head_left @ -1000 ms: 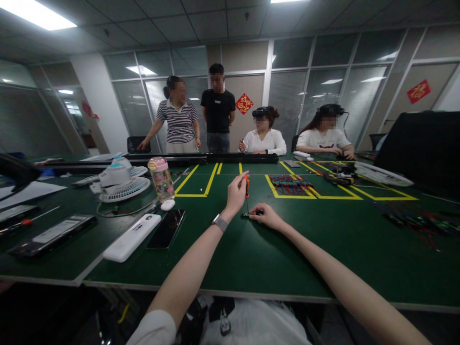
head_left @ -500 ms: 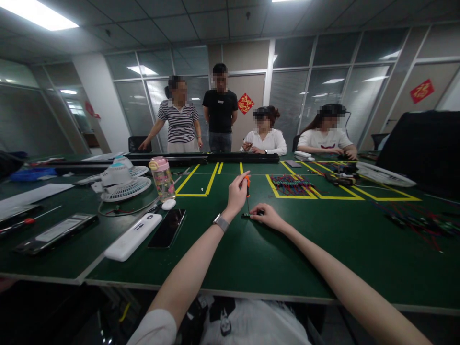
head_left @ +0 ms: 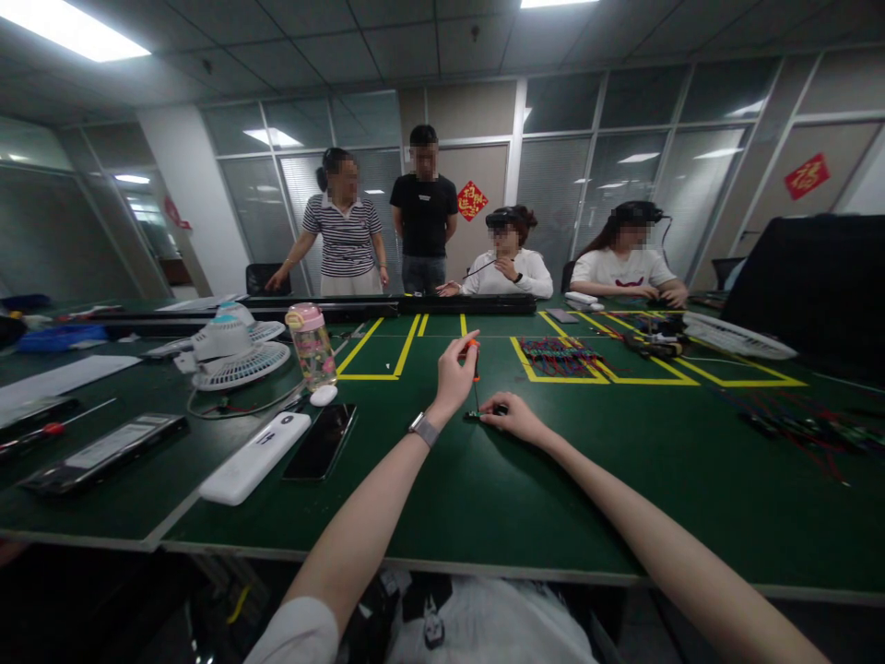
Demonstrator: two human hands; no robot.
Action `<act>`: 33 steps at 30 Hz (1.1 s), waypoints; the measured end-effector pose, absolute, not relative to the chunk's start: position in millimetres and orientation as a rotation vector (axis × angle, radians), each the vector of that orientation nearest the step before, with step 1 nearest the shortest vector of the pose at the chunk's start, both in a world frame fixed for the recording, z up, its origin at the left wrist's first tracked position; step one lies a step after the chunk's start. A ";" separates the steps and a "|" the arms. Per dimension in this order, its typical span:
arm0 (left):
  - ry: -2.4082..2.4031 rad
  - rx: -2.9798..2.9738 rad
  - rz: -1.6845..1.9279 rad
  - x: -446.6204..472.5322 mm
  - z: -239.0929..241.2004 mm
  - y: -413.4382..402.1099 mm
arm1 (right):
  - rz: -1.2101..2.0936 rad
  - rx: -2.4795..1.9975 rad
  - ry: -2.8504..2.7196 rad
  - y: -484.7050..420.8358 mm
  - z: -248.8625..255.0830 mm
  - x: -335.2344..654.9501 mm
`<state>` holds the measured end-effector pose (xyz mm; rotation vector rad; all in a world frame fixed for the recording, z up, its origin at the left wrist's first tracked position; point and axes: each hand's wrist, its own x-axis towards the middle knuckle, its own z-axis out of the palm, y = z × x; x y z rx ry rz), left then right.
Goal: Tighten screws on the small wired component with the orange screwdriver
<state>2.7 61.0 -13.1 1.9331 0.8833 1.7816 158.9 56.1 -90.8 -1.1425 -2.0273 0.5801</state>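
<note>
My left hand (head_left: 456, 376) is closed around the orange and black handle of a screwdriver (head_left: 477, 361), which stands upright. Its thin shaft runs down to a small green circuit board (head_left: 472, 415) lying on the table. The tip meets the board or ends just at it; the contact is too small to make out. From the right, my right hand (head_left: 515, 417) pinches the board's edge between thumb and fingers, low against the table. A small black piece (head_left: 501, 409) shows by its fingers, partly covered.
On the green table (head_left: 581, 498), left of my arms, are a black phone (head_left: 322, 443), a white power bank (head_left: 255, 458), a bottle (head_left: 312, 346) and a white fan (head_left: 239, 355). Wired boards (head_left: 563, 358) lie within yellow tape at right. Several people are across the table.
My hands, the screwdriver and the board stay almost in place; the left fingers shift slightly on the handle. Across the table, a seated person has raised one hand and spread the other arm.
</note>
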 end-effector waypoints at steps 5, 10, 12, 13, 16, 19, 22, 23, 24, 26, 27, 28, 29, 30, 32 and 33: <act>0.958 1.974 1.826 1.9 -12.9 58.6 | 0.598 -1.142 -2.017 55.9 -91.1 158.3; 0.854 1.929 1.748 2.6 -13.4 60.6 | 0.613 -1.153 -2.003 55.2 -90.9 158.1; 0.847 1.915 1.750 3.1 -13.3 60.8 | 0.606 -1.152 -2.003 55.7 -91.7 158.3; 0.863 1.923 1.764 3.1 -13.1 60.3 | 0.600 -1.151 -2.004 56.1 -92.2 158.4; 0.938 1.965 1.816 2.7 -12.0 57.6 | 0.596 -1.143 -2.001 57.8 -94.3 158.8; 0.950 1.968 1.801 2.2 -11.5 56.9 | 0.604 -1.133 -1.997 58.6 -95.3 158.9; 0.903 1.945 1.776 2.4 -12.3 59.5 | 0.596 -1.128 -2.005 58.0 -94.4 158.9; 0.890 1.936 1.773 2.5 -12.8 60.4 | 0.592 -1.130 -2.010 57.7 -93.8 158.9; 0.888 1.934 1.775 2.6 -13.2 60.9 | 0.589 -1.133 -2.016 57.3 -93.3 158.9; 0.918 1.947 1.800 2.5 -13.5 60.5 | 0.582 -1.138 -2.025 56.8 -92.5 158.9; 0.949 1.957 1.822 2.2 -13.3 59.5 | 0.577 -1.140 -2.026 56.6 -92.2 158.9; 0.980 1.968 1.842 1.8 -12.9 58.1 | 0.573 -1.142 -2.026 56.4 -92.0 158.9; 1.002 1.974 1.855 1.4 -12.3 56.8 | 0.572 -1.143 -2.024 56.3 -91.8 158.8; 1.015 1.975 1.857 1.1 -11.7 55.7 | 0.576 -1.144 -2.021 56.1 -91.7 158.6; 1.003 1.973 1.838 0.8 -11.1 55.1 | 0.593 -1.146 -2.012 55.5 -91.2 158.2; 0.982 1.971 1.818 0.9 -11.3 55.9 | 0.600 -1.146 -2.009 55.2 -90.9 157.9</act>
